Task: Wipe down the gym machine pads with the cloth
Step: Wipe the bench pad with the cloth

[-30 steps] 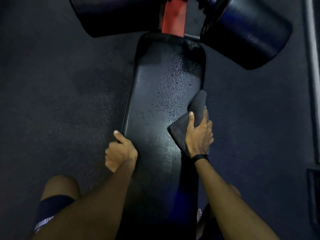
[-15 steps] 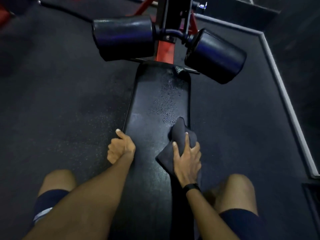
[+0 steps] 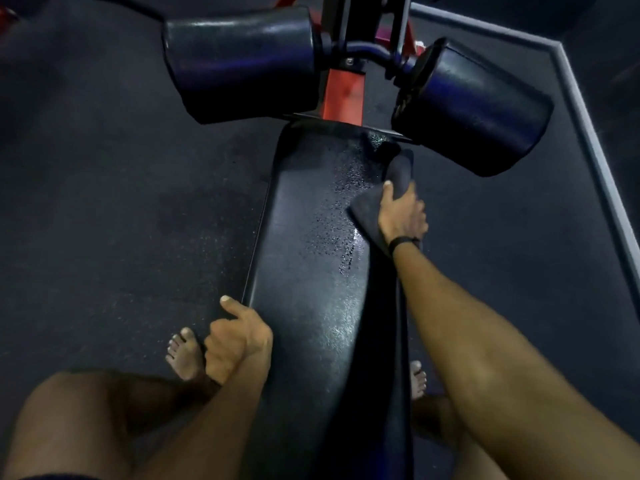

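A long black bench pad (image 3: 311,271) runs away from me, with wet droplets on its far half. My right hand (image 3: 401,216) holds a dark cloth (image 3: 401,168) down on the pad's right edge, near the far end. Its thumb lies on top and its fingers curl over the side. My left hand (image 3: 239,341) grips the pad's left edge nearer to me, fingers curled under and thumb pointing forward. Beyond the pad sit two black roller pads, a left roller pad (image 3: 239,60) and a right roller pad (image 3: 474,109).
A red frame post (image 3: 344,95) rises between the rollers. Dark rubber floor (image 3: 121,202) lies on both sides, speckled with spray on the left. A grey border strip (image 3: 588,133) runs along the right. My bare left foot (image 3: 183,355) and right foot (image 3: 417,379) straddle the bench.
My right hand has slid the cloth forward along the pad's right side toward the rollers. My left hand has kept its grip on the left edge.
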Available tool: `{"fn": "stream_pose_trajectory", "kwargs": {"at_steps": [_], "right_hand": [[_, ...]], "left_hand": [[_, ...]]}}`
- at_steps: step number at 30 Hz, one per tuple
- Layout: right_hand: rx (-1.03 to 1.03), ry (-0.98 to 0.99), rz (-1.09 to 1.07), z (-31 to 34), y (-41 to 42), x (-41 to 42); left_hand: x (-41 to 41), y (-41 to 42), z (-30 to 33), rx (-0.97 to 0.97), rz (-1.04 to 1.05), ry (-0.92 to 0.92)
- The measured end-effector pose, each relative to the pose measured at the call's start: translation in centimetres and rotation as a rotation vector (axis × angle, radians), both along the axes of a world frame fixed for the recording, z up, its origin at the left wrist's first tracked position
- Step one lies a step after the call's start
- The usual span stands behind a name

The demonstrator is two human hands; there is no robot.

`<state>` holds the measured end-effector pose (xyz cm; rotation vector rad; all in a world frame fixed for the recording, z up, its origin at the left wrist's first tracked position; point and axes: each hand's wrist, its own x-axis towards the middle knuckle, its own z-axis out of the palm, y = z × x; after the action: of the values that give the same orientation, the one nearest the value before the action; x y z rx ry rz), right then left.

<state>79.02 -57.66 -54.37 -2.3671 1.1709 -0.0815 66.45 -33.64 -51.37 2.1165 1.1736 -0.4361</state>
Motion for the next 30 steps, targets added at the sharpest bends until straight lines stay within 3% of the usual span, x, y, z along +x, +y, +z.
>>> {"fn": "stream_pose_trajectory", "kwargs": {"at_steps": [4,9,12,16,20,23,26,30], "right_hand": [[-0.007,-0.043,0.105,-0.1,0.3,-1.1],[-0.317,0.027,0.5,-0.7,6.3,-14.5],[-0.339,0.039,0.66,-0.7,9.8,-20.9],[-0.391,0.069,0.714,-0.6,8.9,-15.2],[-0.318,0.123,0.553,-1.2,6.7,-0.9],[-0.253,0.139,0.502,-1.1,6.0,4.7],[-0.279,0.074,0.585,-0.9,6.5,1.4],[-0.277,0.009,0.765,-0.5,10.4,-12.3]], "left_hand": [[-0.1,0.1,0.5,-0.006,-0.04,0.012],[-0.4,0.5,-1.2,0.002,0.026,-0.006],[-0.3,0.5,-1.8,0.025,0.024,-0.015],[0.0,0.5,-2.3,0.053,0.011,-0.002],[-0.1,0.6,-2.5,0.069,-0.026,0.032],[0.0,0.7,-2.3,0.062,-0.006,0.036],[-0.1,0.7,-2.0,0.045,0.008,0.029],[-0.2,0.7,-1.8,0.03,0.006,-0.001]]}}
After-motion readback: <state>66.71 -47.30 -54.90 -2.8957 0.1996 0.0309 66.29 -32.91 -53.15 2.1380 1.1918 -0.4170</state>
